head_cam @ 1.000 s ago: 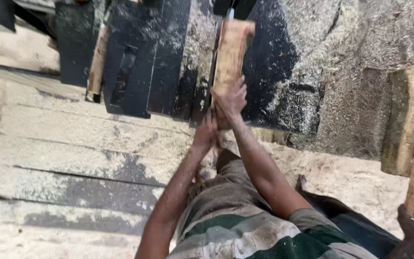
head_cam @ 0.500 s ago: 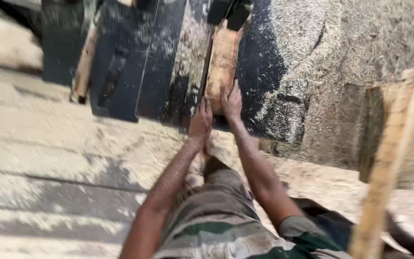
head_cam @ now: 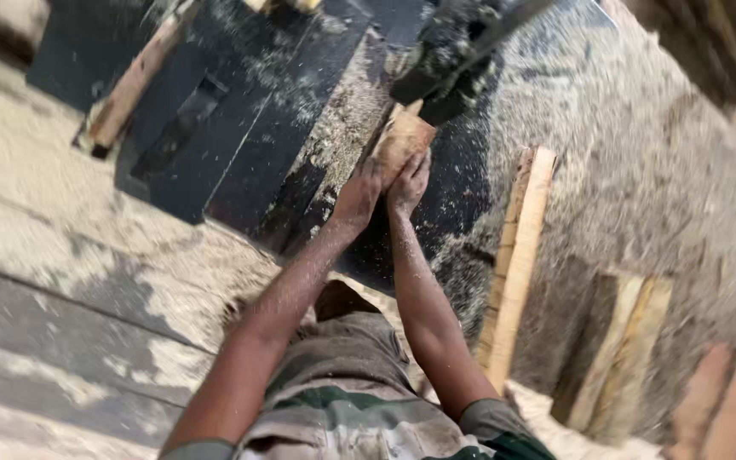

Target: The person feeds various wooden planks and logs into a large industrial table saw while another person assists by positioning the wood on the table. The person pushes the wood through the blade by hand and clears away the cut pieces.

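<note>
Both my arms reach forward over a dark metal saw table (head_cam: 240, 145) dusted with sawdust. My left hand (head_cam: 358, 196) and my right hand (head_cam: 409, 181) press side by side against the near end of a short pale wooden block (head_cam: 404, 140). The block's far end meets a dark machine part (head_cam: 462, 51) at the top; where they meet is hidden. My shirt, striped grey and green, fills the bottom of the view.
A long pale wooden plank (head_cam: 517, 255) lies just right of my right arm. More cut planks (head_cam: 623, 358) lie at the lower right on a sawdust heap. Another wooden strip (head_cam: 134, 81) rests on the table's far left. Sawdust-covered boards (head_cam: 61, 324) spread at the left.
The block has been pushed further forward, with less of its length showing now. The view has swung and tilted, and the long plank at the right now lies beside my right arm.
</note>
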The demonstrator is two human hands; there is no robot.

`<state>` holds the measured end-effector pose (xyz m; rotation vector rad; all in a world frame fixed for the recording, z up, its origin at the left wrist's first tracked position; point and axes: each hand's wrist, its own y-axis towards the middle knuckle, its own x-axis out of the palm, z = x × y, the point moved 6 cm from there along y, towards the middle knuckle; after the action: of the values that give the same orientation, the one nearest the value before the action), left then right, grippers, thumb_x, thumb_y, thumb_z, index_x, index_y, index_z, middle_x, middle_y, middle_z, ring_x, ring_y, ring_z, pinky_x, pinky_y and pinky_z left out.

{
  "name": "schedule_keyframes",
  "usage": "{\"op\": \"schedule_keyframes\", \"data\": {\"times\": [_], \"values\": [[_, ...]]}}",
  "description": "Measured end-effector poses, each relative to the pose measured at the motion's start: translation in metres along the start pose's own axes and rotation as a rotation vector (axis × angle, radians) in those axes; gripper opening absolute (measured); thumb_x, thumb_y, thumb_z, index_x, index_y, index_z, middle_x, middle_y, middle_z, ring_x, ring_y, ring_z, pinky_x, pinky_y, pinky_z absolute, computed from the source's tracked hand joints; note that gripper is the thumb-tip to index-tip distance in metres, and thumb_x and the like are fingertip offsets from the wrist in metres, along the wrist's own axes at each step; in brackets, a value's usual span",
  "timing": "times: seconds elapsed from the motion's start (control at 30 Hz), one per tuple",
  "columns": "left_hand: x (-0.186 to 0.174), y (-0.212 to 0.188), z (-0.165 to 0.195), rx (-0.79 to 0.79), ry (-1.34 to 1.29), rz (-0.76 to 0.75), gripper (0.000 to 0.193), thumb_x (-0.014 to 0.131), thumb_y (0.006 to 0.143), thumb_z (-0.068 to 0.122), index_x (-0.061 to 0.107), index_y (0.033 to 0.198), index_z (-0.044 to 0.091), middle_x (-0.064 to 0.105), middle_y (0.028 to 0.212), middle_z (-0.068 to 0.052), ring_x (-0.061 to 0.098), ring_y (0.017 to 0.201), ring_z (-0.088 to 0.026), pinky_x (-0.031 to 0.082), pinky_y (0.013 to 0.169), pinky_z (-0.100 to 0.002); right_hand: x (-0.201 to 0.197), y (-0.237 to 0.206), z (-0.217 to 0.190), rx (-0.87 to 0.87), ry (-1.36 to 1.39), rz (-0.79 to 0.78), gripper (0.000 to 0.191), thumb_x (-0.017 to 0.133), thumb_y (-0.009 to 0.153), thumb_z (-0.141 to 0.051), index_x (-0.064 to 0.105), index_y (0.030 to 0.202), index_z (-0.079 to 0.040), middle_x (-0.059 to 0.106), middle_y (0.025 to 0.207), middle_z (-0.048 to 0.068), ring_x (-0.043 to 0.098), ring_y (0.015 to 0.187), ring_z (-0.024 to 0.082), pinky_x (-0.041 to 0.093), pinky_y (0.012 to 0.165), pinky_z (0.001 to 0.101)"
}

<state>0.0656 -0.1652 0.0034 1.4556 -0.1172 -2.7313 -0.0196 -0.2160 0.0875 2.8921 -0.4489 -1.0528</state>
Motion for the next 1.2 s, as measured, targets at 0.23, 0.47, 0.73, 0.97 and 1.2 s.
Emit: {"op": "schedule_keyframes", "data": {"times": [0.23,0.47,0.73,0.97,1.2], "values": [[0.010,0.031,-0.014,-0.213,-0.201,-0.059,0.053,0.047,0.109,0.005,0.032,0.159,-0.005,0.052,0.147,-0.028,0.064,0.119,-0.038,0.064,0.089,-0.041,0.020,0.047,0.008,0.153,0.070,-0.024,0.078,0.024,0.101,-0.062,0.036,0.160,-0.013,0.052,0.151,0.023,0.059,0.132,0.039,0.050,0.108,0.0505],[0.001,-0.124,-0.021,0.008,-0.128,0.015,0.065,0.061,0.090,-0.004,0.042,0.152,-0.003,0.054,0.149,-0.026,0.059,0.132,-0.041,0.054,0.108,-0.047,0.031,0.073,0.017,0.058,0.017,0.036,0.070,0.033,0.108,-0.056,0.046,0.155,-0.006,0.057,0.148,0.024,0.056,0.135,0.041,0.045,0.113,0.0480],[0.039,-0.332,-0.054,-0.405,-0.061,-0.109,0.028,0.065,0.099,0.016,0.069,0.127,0.011,0.067,0.135,-0.010,0.072,0.112,-0.025,0.065,0.085,-0.043,0.044,0.089,0.039,0.011,0.111,0.041,0.061,0.037,0.108,-0.050,0.054,0.150,-0.009,0.068,0.132,0.020,0.064,0.118,0.040,0.049,0.099,0.0492],[0.021,-0.378,-0.074,-0.563,-0.030,0.157,0.032,0.058,0.104,0.024,0.069,0.129,0.007,0.071,0.129,-0.014,0.071,0.117,-0.032,0.061,0.096,-0.042,0.056,0.175,0.030,0.038,-0.041,-0.216,0.067,0.040,0.110,-0.050,0.032,0.156,-0.002,0.036,0.151,0.023,0.038,0.138,0.042,0.030,0.112,0.0549],[-0.038,-0.397,-0.074,-0.745,-0.048,0.247,0.032,0.061,0.104,0.028,0.075,0.125,0.007,0.074,0.121,-0.017,0.071,0.109,-0.034,0.059,0.093,-0.044,0.009,0.103,0.091,-0.177,-0.487,-0.328,0.082,0.043,0.113,-0.051,0.010,0.163,0.005,0.005,0.170,0.027,0.012,0.158,0.045,0.012,0.125,0.0607]]}}
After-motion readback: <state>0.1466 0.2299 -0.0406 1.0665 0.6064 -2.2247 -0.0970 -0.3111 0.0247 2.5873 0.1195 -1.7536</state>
